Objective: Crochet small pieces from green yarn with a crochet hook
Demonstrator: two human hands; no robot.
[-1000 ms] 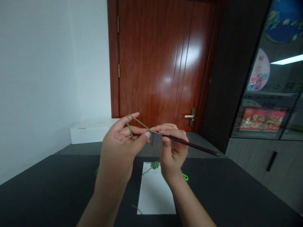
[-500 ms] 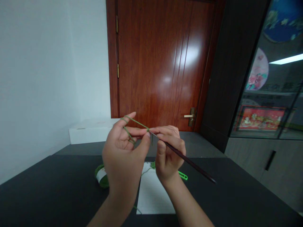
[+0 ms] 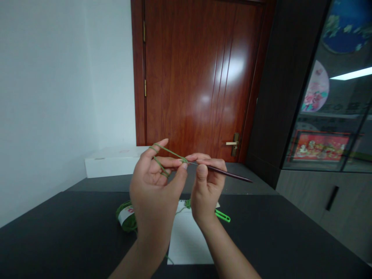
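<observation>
In the head view my left hand (image 3: 157, 186) pinches green yarn (image 3: 171, 153) between thumb and middle finger. The strand wraps round its raised index finger and runs down through the other fingers. My right hand (image 3: 207, 182) grips a crochet hook (image 3: 232, 175) with a dark handle and thin metal shaft. The hook's tip meets the yarn at the left fingertips, where the small stitches are mostly hidden. Below, a green yarn ball (image 3: 128, 219) with a paper band sits left of a lined paper sheet (image 3: 188, 240).
A small green crocheted piece (image 3: 188, 204) lies at the top of the sheet. Bright green plastic scissors or a similar tool (image 3: 223, 216) rests to its right. A long white box (image 3: 113, 162) stands at the back of the black table (image 3: 72, 232), before a wooden door (image 3: 197, 77).
The crochet hook has swung from a steep slant to a nearly level one, its handle end rising. My right hand has turned with it, while my left hand has shifted slightly right.
</observation>
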